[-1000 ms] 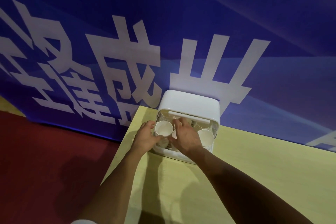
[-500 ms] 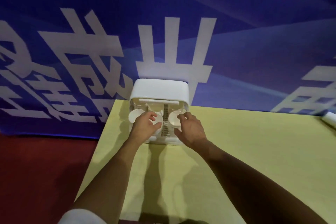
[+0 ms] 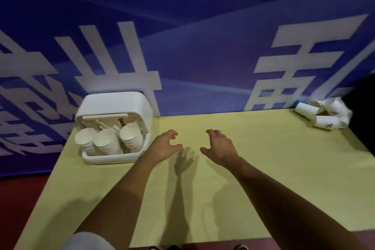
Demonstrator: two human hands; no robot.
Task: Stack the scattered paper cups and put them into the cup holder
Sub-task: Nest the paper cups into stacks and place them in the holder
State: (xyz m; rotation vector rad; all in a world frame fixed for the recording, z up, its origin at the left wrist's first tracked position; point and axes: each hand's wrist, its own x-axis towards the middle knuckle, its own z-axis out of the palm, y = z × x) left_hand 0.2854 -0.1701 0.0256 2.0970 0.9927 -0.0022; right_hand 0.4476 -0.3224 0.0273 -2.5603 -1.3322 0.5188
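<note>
Both hands: I see the left hand (image 3: pixel 164 147) and right hand (image 3: pixel 220 145) apart above mid-table, fingers loosely curled, holding nothing.
Stacked cups (image 3: pixel 105 144): three stacks lean in the cup holder (image 3: pixel 113 105) at ten o'clock.
Loose cups (image 3: pixel 324 114): heaped at two o'clock on the yellow table (image 3: pixel 263 168), beside the blue banner (image 3: pixel 203 57).
</note>
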